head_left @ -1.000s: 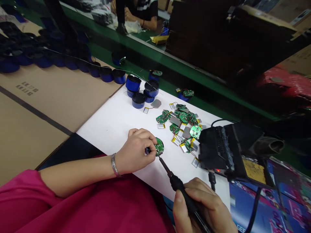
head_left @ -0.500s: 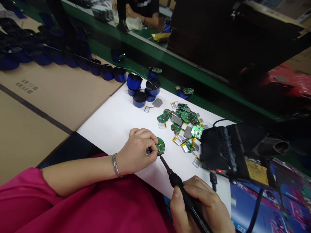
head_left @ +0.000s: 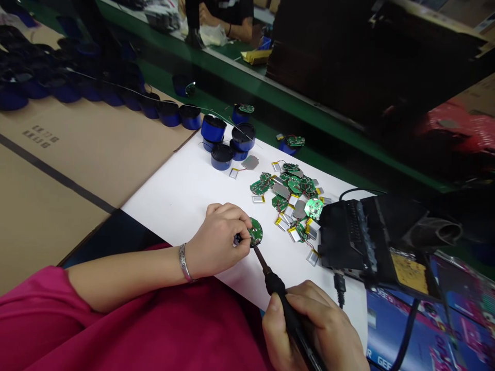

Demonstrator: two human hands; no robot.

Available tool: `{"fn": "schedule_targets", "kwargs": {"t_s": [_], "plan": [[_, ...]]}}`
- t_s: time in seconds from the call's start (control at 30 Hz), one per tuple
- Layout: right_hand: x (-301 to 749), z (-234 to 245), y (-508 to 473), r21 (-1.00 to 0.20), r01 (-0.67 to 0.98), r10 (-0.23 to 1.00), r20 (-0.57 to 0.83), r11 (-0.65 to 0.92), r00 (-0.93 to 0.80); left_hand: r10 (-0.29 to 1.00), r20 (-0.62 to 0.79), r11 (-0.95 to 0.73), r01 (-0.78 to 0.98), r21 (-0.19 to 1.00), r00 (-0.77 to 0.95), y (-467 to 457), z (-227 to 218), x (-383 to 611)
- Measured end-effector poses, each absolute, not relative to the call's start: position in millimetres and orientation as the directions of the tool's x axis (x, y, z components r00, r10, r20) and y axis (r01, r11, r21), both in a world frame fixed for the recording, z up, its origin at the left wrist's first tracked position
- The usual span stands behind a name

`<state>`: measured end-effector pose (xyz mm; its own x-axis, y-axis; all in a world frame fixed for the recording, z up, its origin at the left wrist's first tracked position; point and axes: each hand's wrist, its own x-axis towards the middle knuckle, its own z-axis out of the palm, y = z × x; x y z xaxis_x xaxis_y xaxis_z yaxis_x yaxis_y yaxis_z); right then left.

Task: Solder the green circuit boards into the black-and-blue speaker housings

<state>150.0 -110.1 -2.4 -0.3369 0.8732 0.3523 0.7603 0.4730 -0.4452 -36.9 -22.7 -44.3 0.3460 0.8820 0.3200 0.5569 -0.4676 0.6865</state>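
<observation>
My left hand pinches a small green circuit board just above the white work surface. Part of the board and whatever lies beneath it is hidden behind my fingers. A black-handled soldering iron is gripped like a pen in my right hand. Its tip meets the lower edge of the board, though I cannot tell the exact contact point. Beyond my hands lies a pile of green circuit boards wired to small silver battery cells.
Blue-and-black round housings stand behind my left hand, with a long row on cardboard. At right are a black soldering station and a yellow sponge. Across the bench, another person's arm shows.
The soldering iron and my right hand have shifted slightly left and its tip a little up along the board's edge. My left hand stays in place with the board.
</observation>
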Motion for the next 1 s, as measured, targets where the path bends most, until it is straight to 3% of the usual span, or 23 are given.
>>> {"fn": "schedule_targets", "kwargs": {"t_s": [1.0], "plan": [[147.4,-4.0,-112.4,-0.457,0.762,0.879,0.356,0.460,-0.317,0.885,0.276,-0.453,0.560,0.694,0.374,-19.5,-39.2,-38.3]]}}
